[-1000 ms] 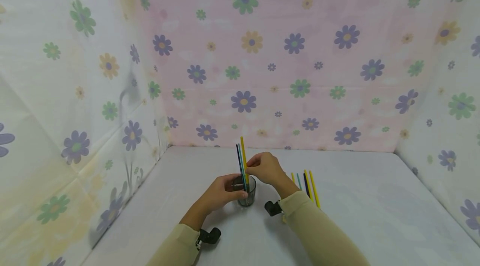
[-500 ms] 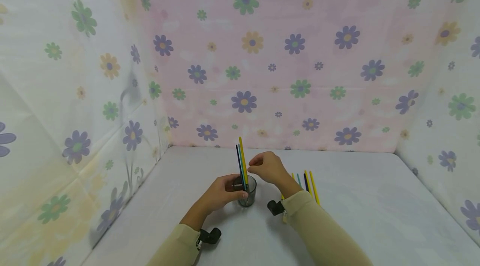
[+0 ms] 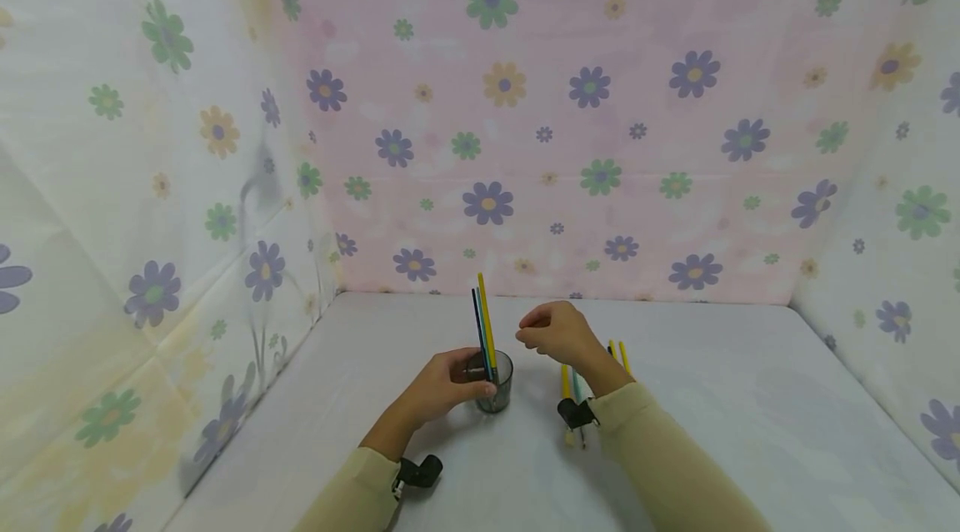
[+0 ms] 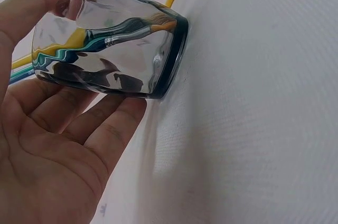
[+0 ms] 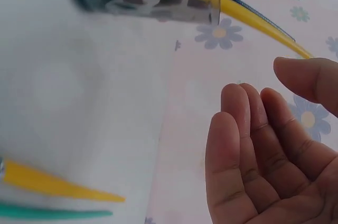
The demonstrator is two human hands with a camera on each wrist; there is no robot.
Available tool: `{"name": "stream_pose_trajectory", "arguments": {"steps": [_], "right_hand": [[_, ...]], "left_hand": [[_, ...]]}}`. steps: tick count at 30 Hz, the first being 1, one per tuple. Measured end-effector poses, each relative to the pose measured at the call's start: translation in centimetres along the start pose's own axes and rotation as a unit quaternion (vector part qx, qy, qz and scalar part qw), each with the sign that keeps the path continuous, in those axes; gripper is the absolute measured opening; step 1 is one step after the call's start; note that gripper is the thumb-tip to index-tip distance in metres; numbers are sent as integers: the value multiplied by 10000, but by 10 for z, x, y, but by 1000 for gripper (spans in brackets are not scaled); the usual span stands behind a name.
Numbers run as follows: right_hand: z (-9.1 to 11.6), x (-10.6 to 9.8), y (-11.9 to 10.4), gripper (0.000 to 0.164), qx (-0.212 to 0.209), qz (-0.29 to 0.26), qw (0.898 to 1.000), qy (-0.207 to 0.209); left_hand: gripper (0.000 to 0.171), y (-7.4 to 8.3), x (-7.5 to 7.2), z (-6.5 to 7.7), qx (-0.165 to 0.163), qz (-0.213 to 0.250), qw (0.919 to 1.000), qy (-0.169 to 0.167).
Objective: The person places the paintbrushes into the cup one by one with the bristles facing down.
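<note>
Here, left hand grips glass, paintbrushes leaning inside, handles up; right hand, holding nothing, hovers right of glass. Loose brushes lie farther right. Apparently mid-loading; next move likely calls for pinching another.

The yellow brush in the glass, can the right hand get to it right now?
Probably yes: the right hand looks empty, the yellow brush sticks up above the glass, and nothing visible blocks the gap between hand and brush.
</note>
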State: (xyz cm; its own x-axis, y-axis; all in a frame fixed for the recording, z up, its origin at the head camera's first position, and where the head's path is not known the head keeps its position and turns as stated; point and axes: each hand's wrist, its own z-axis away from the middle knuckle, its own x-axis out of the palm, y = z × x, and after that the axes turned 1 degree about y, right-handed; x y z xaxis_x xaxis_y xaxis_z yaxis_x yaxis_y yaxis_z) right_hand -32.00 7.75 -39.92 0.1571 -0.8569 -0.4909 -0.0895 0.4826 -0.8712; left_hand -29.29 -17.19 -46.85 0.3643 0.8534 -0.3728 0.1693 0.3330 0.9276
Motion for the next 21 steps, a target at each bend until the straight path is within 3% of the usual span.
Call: {"name": "stream_pose_trajectory", "arguments": {"steps": [7, 16, 21], "right_hand": [[10, -22, 24, 20, 179, -51, 9998, 120], [27, -52, 46, 33, 486, -318, 9983, 81], [34, -65, 59, 38, 628, -292, 9972, 263]], "left_hand": [[69, 1, 1, 1, 56, -24, 10000, 7], [69, -1, 0, 3, 82, 0, 10000, -7], [70, -2, 0, 2, 98, 23, 9999, -19]]}}
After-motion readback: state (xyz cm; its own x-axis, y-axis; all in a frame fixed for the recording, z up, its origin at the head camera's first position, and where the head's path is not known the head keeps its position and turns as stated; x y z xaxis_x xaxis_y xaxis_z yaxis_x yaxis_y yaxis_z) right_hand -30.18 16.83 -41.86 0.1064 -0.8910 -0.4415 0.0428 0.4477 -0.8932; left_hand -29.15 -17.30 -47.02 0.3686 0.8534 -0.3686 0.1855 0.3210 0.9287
